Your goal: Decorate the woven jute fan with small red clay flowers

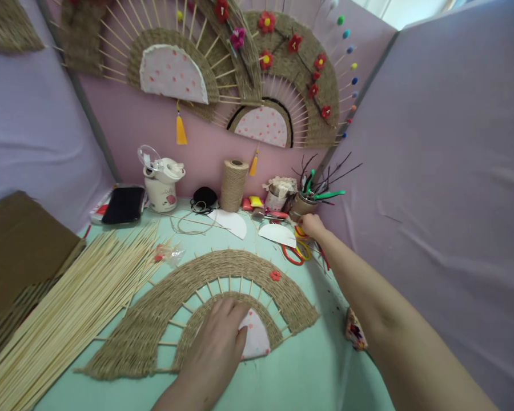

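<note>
A fan-shaped panel woven from brown twine over thin sticks lies on the table, with one small red flower on its outer band. My left hand rests on its inner band and on the white dotted half-circle, fingers laid out and holding nothing. At the back right, my right hand is by the twine-wrapped can and the scissors with red and yellow handles. Its fingers look curled together; what they hold, if anything, is hidden.
Thin wooden sticks and brown cardboard lie at left. Along the back stand a white mug-like pot, a twine spool and a jar. Green-handled pliers and twigs rise from the can. Finished fans hang behind.
</note>
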Motion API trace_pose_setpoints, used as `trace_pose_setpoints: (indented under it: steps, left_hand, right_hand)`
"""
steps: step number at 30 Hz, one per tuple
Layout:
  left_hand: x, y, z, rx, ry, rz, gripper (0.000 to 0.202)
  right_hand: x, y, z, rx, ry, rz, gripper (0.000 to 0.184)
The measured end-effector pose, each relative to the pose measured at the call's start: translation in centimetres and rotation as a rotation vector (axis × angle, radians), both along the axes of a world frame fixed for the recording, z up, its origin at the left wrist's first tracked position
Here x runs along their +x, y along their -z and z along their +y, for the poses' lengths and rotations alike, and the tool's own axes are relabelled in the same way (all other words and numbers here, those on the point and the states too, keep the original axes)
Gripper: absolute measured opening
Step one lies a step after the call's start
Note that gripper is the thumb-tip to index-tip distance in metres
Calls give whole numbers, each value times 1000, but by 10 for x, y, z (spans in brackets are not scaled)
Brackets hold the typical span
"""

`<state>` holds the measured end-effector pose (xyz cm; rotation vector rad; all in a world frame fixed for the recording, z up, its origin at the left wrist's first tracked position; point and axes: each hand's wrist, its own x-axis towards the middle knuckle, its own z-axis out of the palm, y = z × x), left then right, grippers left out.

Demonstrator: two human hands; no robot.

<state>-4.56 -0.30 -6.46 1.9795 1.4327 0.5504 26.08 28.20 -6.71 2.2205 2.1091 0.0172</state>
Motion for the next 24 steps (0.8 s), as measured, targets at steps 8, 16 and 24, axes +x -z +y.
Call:
trace_pose_setpoints:
  steps: [8,16,24]
  left_hand:
    - [0,-2,0,-4,14,31,30]
    - [1,-1,0,40,-37,-15,26]
    - [-5,-3,2,221,-281,-278,24]
  right_hand:
    - [16,-12,-17,145,44,139,33]
    - [12,-54,-34,362,59,497,32]
    - [-75,-68,-124,427,-94,1070,19]
